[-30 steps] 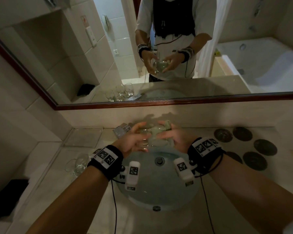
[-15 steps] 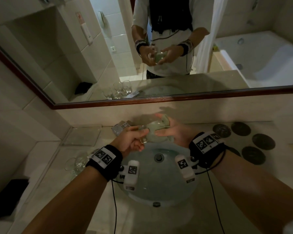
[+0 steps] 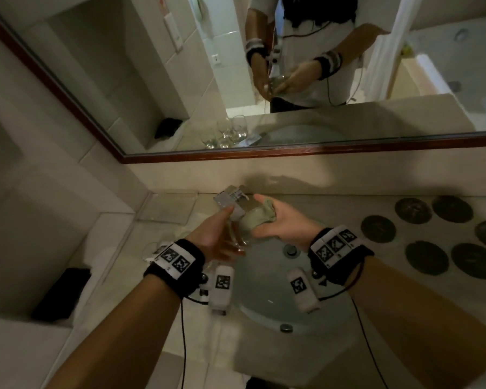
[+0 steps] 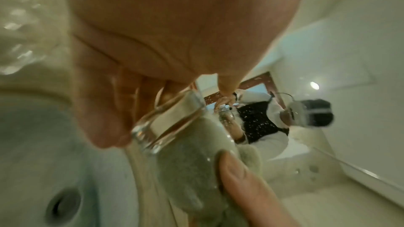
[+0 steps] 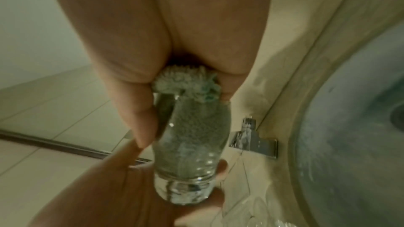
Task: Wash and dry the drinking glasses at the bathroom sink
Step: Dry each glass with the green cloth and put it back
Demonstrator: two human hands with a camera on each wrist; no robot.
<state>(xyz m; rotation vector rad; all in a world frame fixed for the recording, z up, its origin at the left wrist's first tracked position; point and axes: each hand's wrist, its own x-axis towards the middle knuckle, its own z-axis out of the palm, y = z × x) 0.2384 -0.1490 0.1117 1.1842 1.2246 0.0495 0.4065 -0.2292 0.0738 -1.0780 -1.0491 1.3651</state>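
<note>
Over the sink (image 3: pixel 278 307), the left hand (image 3: pixel 211 240) is gripping the glass (image 3: pixel 240 234) by its base while the right hand (image 3: pixel 281 223) is pinching the cloth (image 3: pixel 257 217) stuffed inside, best twisted slowly against a firm hold.

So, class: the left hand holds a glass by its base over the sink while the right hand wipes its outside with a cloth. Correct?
Not quite: the cloth is stuffed inside the glass, as the right wrist view shows. The rest stands.

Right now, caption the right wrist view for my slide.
Right hand stuffs a green cloth into a glass cupped by the left hand.
</note>
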